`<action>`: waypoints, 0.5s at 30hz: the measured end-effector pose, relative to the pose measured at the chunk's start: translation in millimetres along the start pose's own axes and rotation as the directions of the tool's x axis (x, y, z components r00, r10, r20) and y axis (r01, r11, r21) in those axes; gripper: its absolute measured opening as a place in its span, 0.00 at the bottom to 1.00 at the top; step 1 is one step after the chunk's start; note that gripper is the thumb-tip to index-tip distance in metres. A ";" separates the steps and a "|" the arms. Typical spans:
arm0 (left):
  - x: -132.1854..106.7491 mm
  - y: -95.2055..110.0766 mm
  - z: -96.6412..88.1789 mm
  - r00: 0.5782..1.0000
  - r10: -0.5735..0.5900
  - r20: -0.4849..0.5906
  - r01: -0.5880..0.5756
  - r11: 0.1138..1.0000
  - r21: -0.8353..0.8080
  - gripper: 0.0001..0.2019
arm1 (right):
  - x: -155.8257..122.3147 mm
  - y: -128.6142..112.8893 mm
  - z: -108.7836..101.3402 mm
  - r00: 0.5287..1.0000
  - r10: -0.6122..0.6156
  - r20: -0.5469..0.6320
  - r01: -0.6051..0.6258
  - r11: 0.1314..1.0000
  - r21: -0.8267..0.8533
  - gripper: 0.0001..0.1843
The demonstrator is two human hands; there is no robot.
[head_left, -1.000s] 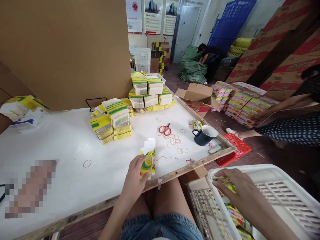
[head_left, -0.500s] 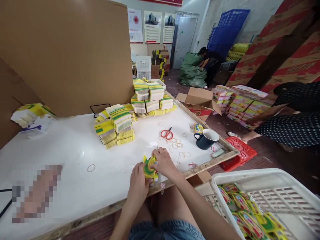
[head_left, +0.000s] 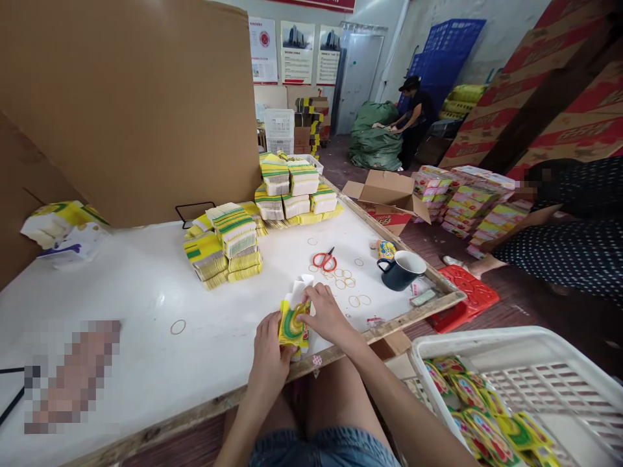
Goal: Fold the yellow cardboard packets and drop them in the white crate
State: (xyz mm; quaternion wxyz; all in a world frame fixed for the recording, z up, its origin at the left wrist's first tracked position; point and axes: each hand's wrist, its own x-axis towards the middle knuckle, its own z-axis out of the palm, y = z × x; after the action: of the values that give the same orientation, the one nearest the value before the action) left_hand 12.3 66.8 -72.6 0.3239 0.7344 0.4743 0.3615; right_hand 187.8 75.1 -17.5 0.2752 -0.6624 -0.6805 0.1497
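Close to the table's front edge, my left hand [head_left: 269,349] grips the left side of a small yellow-and-green printed carton [head_left: 291,327]. White flaps stick up from the carton's top. My right hand [head_left: 327,316] has its fingers closed at the carton's upper right side; whether they also pinch something small is hidden. Beyond the hands, red-handled scissors [head_left: 324,262] and several rubber bands [head_left: 344,280] lie on the white table [head_left: 146,376]. Bundled stacks of yellow, green and white flat cartons [head_left: 233,230] stand farther back.
A dark mug [head_left: 398,275] stands by the table's right edge. At lower right, a white basket [head_left: 530,334] holds several yellow-green packets [head_left: 479,415]. A red stool [head_left: 467,301] and an open cardboard box [head_left: 384,194] are on the floor. Two people work farther off.
The carton's white top flaps now stand up above my hands, and more of its printed face shows. My right hand has shifted slightly right. The person at the back has straightened up.
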 end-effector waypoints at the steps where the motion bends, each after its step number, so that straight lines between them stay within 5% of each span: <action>1: -0.3 3.4 -2.0 1.000 -0.011 -0.018 0.011 1.000 -0.015 0.21 | -2.4 -1.0 -0.9 1.000 -0.015 -0.016 0.015 1.000 0.005 0.13; 4: -1.3 14.3 -7.5 0.996 -0.054 -0.068 0.049 0.996 -0.071 0.07 | -11.6 -7.8 -2.3 0.996 -0.079 -0.044 0.081 0.996 0.025 0.15; 9: -1.2 30.5 -13.3 0.988 -0.120 -0.099 0.096 0.971 -0.220 0.03 | -22.2 -19.7 -4.1 0.985 -0.159 -0.059 0.164 0.982 0.091 0.15; 15: 5.1 37.0 -25.6 0.962 -0.136 0.235 0.248 0.791 -0.560 0.13 | -22.2 -26.1 -16.2 0.981 -0.174 -0.086 0.189 0.956 0.223 0.16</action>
State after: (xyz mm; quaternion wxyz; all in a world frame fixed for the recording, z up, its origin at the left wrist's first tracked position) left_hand 9.4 62.4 -27.7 0.6110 0.5770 0.3808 0.3857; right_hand 175.0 48.6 6.4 0.3848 -0.5654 -0.7070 0.1799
